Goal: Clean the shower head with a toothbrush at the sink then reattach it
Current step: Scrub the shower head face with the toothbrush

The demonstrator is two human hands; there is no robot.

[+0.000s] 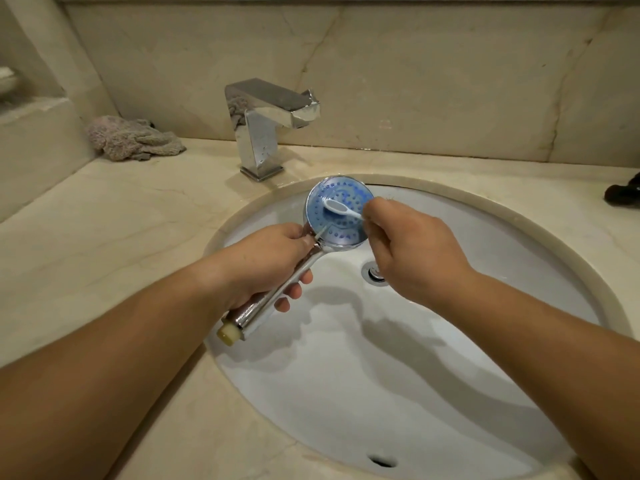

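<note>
A chrome shower head with a round blue nozzle face is held over the white sink, face up and tilted toward me. My left hand grips its chrome handle, whose cream threaded end sticks out below the hand. My right hand holds a white toothbrush by its handle. The brush head lies flat on the upper middle of the blue face.
A square chrome faucet stands behind the basin, with no water running. A crumpled pinkish-grey cloth lies on the beige marble counter at the back left. A dark object sits at the right edge. The drain is open.
</note>
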